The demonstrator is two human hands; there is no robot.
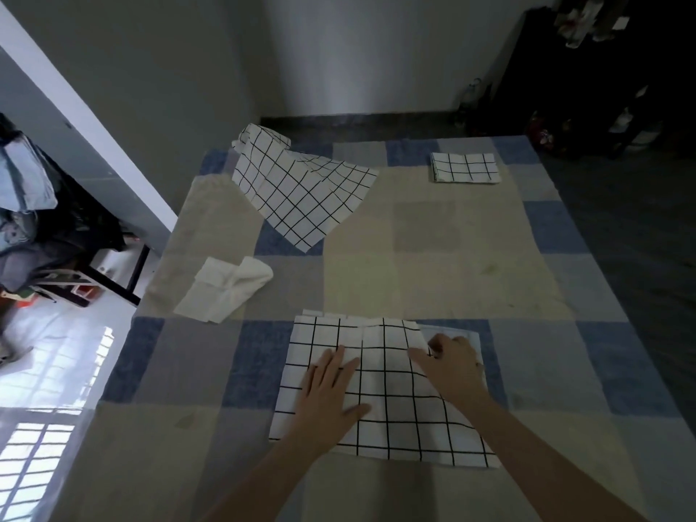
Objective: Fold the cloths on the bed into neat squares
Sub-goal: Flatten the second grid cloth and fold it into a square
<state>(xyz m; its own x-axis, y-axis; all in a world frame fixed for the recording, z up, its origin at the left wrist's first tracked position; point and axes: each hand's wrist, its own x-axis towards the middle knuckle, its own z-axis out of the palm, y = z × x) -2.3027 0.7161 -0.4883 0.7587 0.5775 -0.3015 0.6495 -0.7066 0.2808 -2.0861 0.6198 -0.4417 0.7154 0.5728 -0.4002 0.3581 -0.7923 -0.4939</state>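
Bed with a patchwork sheet of blue, grey and beige squares (433, 227) fills the frame. Nearest the person: a white cloth with a black grid pattern (391, 420), lying flat on the near middle of the sheet, far edge doubled over so layers show along it. Left hand (331, 393) lies palm down on the cloth's left half, fingers spread, pressing flat. Right hand (452, 361) sits at the cloth's far right corner, fingers curled, thumb and fingertips pinching the corner edge there. A pale blue cloth (465, 335) peeks out just beyond that corner. Further out: a crumpled plain white cloth (222, 290) left of centre, an unfolded white black-grid cloth (301, 186) at far left with one end bunched, and a folded white black-grid square (465, 167) at far right, well apart from the rest.
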